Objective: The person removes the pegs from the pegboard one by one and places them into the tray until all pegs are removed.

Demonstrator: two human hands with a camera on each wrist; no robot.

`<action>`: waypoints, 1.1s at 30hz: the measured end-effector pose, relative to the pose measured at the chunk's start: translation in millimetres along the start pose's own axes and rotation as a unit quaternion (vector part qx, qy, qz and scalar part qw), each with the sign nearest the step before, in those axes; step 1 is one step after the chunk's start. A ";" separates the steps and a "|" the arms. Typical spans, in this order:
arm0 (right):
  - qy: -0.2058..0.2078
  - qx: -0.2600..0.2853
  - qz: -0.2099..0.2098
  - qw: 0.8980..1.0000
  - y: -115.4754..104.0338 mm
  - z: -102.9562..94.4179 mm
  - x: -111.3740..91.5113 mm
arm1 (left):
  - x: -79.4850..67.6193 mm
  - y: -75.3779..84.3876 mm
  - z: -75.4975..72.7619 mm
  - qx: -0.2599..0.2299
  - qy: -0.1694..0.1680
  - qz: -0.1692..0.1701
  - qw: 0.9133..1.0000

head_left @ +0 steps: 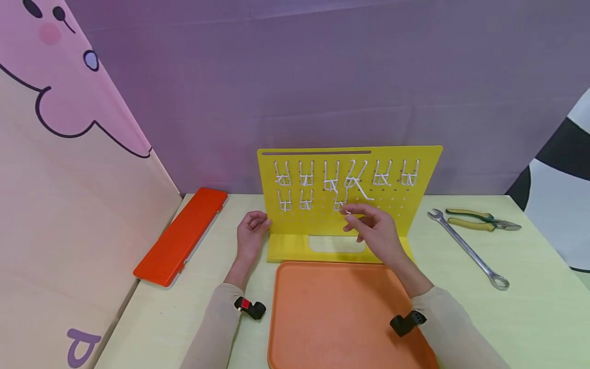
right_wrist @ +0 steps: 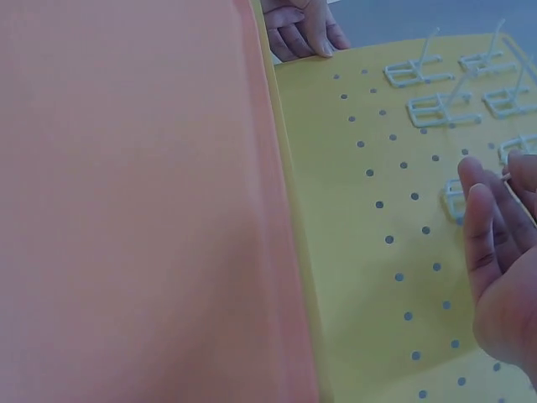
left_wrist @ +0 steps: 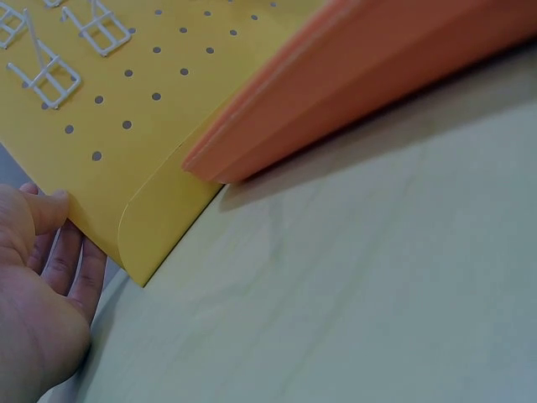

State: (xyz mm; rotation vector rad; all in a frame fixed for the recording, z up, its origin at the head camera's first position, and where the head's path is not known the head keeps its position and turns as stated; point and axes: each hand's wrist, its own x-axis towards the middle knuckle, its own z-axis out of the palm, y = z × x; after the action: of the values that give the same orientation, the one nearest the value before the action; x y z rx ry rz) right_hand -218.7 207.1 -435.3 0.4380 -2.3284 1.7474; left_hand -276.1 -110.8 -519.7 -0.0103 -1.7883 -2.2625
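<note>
A yellow pegboard [head_left: 295, 225] stands upright on its base, with several white wire hooks [head_left: 306, 174] in two rows. My left hand [head_left: 251, 237] grips its left edge, thumb on the front and fingers behind, as the left wrist view shows. In the lower row, my right hand [head_left: 375, 233] pinches the projecting tip of a white hook [head_left: 340, 204] between thumb and index finger. Part of that hook is hidden by the hand in the right wrist view. Just above it, one upper-row hook [head_left: 355, 179] sits tilted, its long prong slanting down to the right.
An orange tray [head_left: 332, 312] lies in front of the board's base. On the left is a red flat case [head_left: 184, 236]. A combination wrench [head_left: 467, 248] and yellow-handled pliers [head_left: 479, 220] lie on the right. A purple cloth [head_left: 322, 77] hangs behind.
</note>
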 end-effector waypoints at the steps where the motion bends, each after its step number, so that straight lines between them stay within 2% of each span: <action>1: 0.000 0.002 0.001 1.000 0.7 -0.4 -0.1 | 0.0 -0.1 -0.1 0.000 0.000 -0.001 1.000; 6: 0.006 0.018 0.006 1.000 2.8 -1.5 -0.3 | -0.9 1.0 1.2 -0.005 0.000 -0.003 1.000; 16: 0.030 0.040 -0.012 0.999 0.9 1.9 0.9 | -0.6 0.6 0.7 -0.006 0.001 -0.002 1.000; 27: 0.061 0.032 -0.039 0.997 10.6 12.6 2.5 | -0.7 0.5 -0.1 -0.014 0.003 -0.008 1.000; 33: 0.078 0.031 -0.052 0.995 8.5 16.3 -1.4 | -0.1 -1.1 -1.1 -0.013 0.000 -0.009 1.000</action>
State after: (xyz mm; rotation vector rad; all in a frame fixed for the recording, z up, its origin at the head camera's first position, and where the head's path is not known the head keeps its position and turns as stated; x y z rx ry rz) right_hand -220.0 193.9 -448.0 0.4081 -2.1118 1.7418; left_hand -276.0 -111.6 -521.0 0.0015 -1.7648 -2.2978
